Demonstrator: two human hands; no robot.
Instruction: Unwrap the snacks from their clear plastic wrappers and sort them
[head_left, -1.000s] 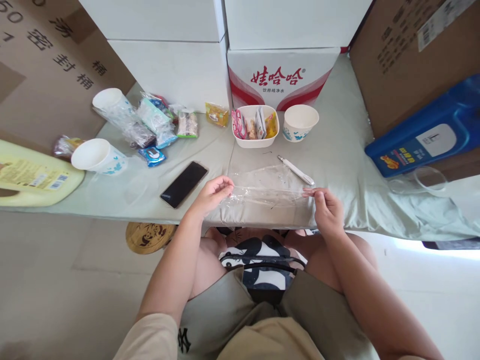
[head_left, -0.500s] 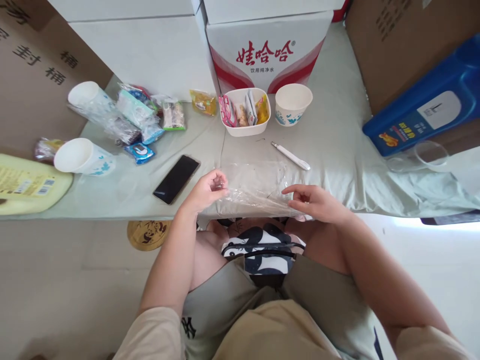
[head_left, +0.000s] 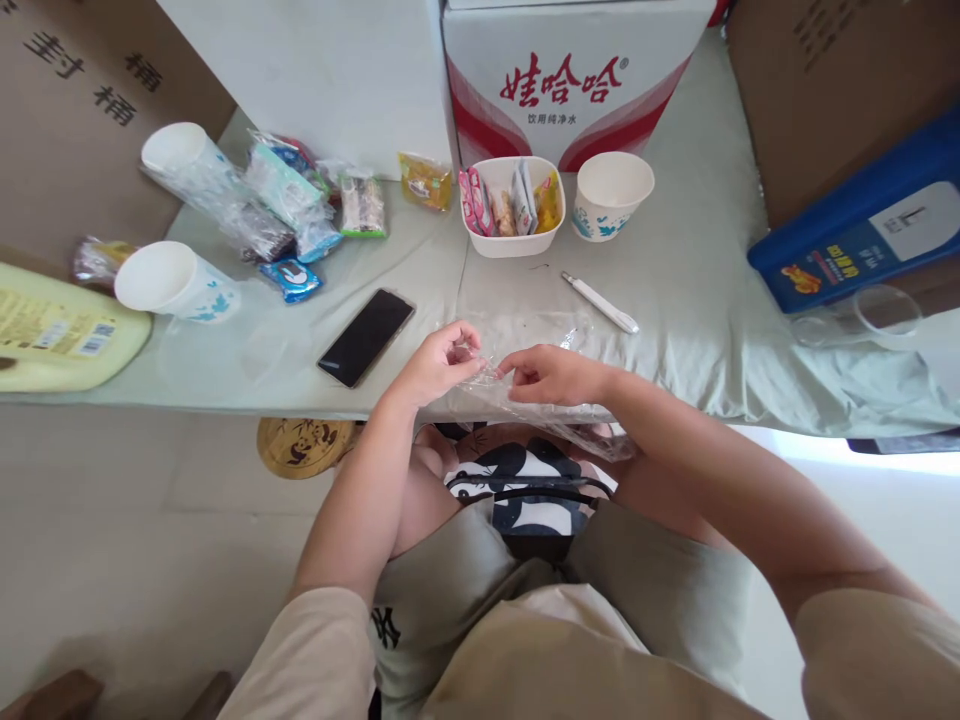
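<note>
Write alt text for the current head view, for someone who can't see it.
A person's left hand pinches thin clear plastic at the near edge of a cloth-covered table, with the right hand close beside it. Beyond lie a phone, a white pen-like tool, a white tub of small packets and a paper cup.

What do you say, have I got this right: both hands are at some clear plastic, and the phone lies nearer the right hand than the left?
Not quite: the head view shows the phone lying nearer the left hand than the right hand. Both hands are indeed at some clear plastic.
</note>
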